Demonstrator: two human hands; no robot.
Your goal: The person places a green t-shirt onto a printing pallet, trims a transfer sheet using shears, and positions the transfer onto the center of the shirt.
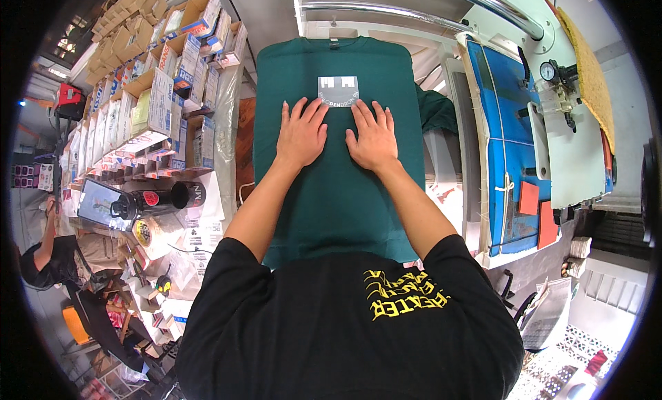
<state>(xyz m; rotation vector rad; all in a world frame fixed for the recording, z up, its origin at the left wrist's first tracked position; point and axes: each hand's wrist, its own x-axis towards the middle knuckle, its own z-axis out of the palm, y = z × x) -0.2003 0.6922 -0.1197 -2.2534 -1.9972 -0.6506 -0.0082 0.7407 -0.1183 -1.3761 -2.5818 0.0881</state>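
A dark green T-shirt (331, 207) lies spread over a flat board in front of me, its collar at the far end. On its chest sits a small square transfer film (338, 95) with a white design and lettering. My left hand (301, 136) rests flat on the shirt, fingers stretched out, with the fingertips by the film's lower left corner. Mirroring it, my right hand (373, 139) lies palm down with spread fingers at the lower right corner. Neither hand grips anything.
To the right stands a heat press (576, 152) with a pressure gauge (548, 72), beside a blue framed panel (509, 158). On the left are stacked cardboard boxes (148, 110), a tablet (103, 205) and a black tumbler (155, 200). Another person (49, 262) is at far left.
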